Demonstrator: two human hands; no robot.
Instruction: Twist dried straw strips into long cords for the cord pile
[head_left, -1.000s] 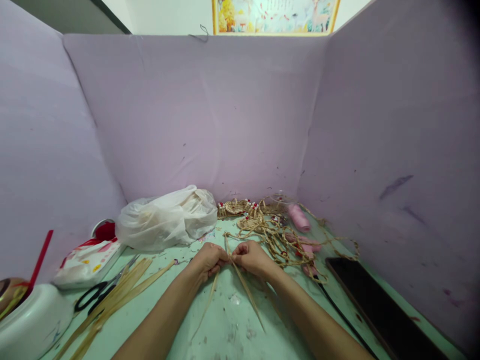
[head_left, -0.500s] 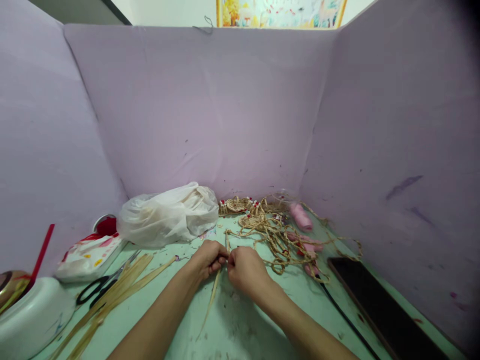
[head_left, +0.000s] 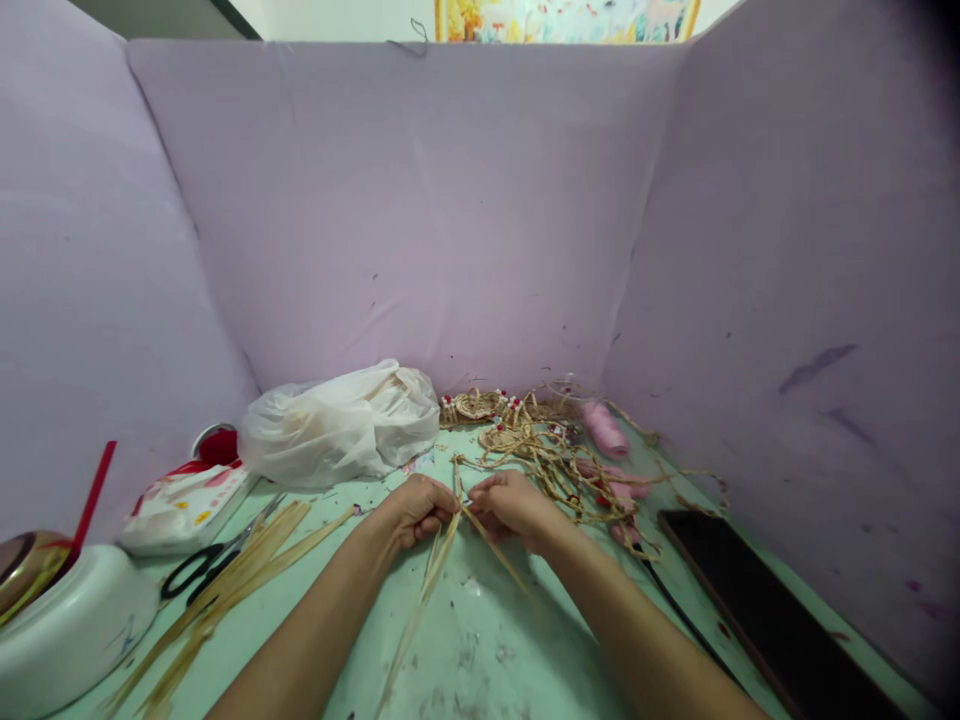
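My left hand (head_left: 421, 510) is closed, its thumb and forefinger pinching a thin straw braid (head_left: 458, 478) at the point where its loose strands part. Close beside it on the right, my right hand (head_left: 510, 508) has its fingers curled in at the same point; they seem to grip a strand, though the fingertips are partly hidden. Pale straw strands (head_left: 436, 572) hang from the pinch toward the front of the table, one bundle to the left and another strand (head_left: 501, 556) slanting right. The braid's upper end runs back toward a tangle of braided straw cord (head_left: 551, 470).
At left lie loose straw strips (head_left: 251, 558), black-handled scissors (head_left: 193, 572), a tissue pack (head_left: 187, 510) and a white container (head_left: 71, 630). Behind are a white plastic bag (head_left: 341, 425) and a pink thread spool (head_left: 604, 430). A dark phone-like slab (head_left: 757, 610) lies right; lilac panels (head_left: 420, 200) enclose the table.
My right hand has shifted slightly right and up, its fist loosening into curled fingers. The straw strands have spread apart, one now slanting right. My left hand stays nearly in place.
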